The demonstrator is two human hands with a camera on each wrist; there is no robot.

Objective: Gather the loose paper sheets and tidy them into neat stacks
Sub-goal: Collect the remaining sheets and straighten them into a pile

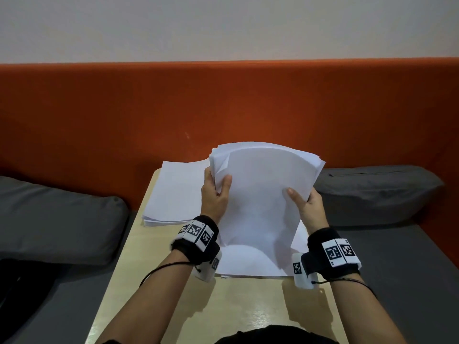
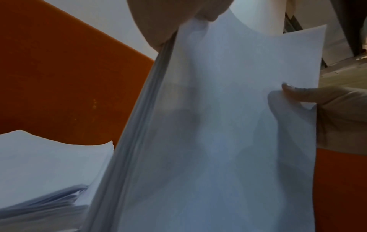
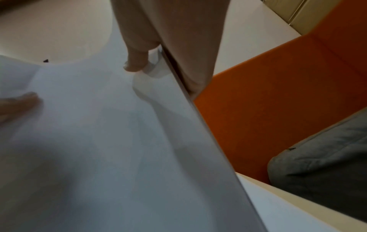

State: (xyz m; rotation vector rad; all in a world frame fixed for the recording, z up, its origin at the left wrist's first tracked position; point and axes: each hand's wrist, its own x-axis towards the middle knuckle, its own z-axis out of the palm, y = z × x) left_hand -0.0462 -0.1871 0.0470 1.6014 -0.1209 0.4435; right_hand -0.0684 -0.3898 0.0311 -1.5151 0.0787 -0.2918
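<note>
A thick bundle of white paper sheets (image 1: pixel 263 192) stands on its lower edge above the middle of a small beige table (image 1: pixel 238 301), its top curling away from the person; the left hand (image 1: pixel 214 192) pinches its left edge, thumb in front and fingers behind, and the right hand (image 1: pixel 306 203) pinches its right edge likewise. Left of the bundle a finished stack (image 1: pixel 176 192) lies flat, fairly square, while under the bundle a few loose sheets (image 1: pixel 248 261) remain, apparently only a handful. The task looks well along: this bundle needs squaring and laying down, then the last sheets gathering.
</note>
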